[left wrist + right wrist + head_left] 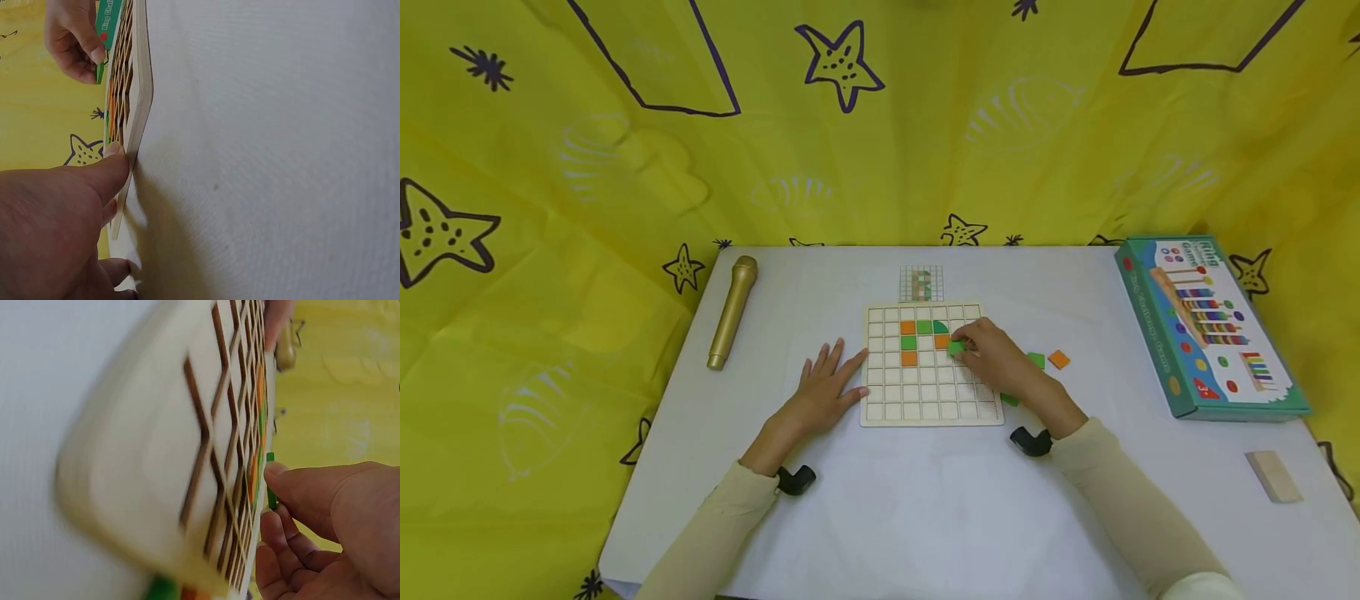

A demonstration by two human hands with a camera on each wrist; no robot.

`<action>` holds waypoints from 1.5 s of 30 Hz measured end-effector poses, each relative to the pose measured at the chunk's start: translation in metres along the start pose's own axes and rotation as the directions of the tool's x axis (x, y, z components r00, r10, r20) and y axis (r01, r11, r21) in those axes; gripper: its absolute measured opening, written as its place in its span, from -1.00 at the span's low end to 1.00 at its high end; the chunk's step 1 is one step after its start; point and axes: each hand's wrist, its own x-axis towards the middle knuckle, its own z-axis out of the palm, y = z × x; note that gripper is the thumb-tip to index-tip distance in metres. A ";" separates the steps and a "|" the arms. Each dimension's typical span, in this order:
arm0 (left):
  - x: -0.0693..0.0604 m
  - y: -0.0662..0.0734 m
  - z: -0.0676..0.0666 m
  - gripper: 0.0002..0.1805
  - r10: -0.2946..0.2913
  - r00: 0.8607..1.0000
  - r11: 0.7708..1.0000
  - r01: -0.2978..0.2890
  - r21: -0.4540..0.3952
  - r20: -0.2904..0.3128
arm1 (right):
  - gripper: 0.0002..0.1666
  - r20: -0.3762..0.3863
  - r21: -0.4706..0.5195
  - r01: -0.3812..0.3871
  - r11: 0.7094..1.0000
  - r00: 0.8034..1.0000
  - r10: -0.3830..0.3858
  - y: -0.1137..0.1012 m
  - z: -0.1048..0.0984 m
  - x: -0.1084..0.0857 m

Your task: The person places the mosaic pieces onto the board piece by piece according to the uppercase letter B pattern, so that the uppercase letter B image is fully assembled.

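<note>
A wooden grid board [928,408] holds orange and green squares and a dark green rounded piece [940,327] in its upper part. My right hand [1006,364] pinches a green tile [956,347] between thumb and fingers, over the board beside an orange square [942,342]. The right wrist view shows that tile [270,481] edge-on, held near the board's surface. My left hand [817,397] lies with fingers spread at the board's left edge; in the left wrist view its thumb touches the board's rim [139,119].
A small pattern card [921,283] lies behind the board. Loose tiles, including an orange one [1058,359], lie to its right. A gold microphone [732,312] is at the left, a boxed game [1213,329] and a wooden block [1273,477] at the right.
</note>
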 end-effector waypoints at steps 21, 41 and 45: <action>0.001 -0.001 0.001 -0.23 -0.004 1.000 1.000 0.004 0.004 0.005 | -0.84 -0.017 -0.114 0.149 0.982 0.988 -0.152 -0.029 0.035 0.011; -0.002 0.004 -0.002 -0.24 0.005 1.000 1.000 -0.005 0.008 -0.017 | -0.72 -0.033 -0.142 0.090 0.986 0.995 -0.096 -0.016 0.012 -0.005; -0.003 0.005 -0.003 -0.24 0.005 1.000 1.000 -0.005 0.007 -0.017 | -0.64 -0.008 -0.133 -0.009 0.991 1.000 0.008 -0.004 -0.013 -0.014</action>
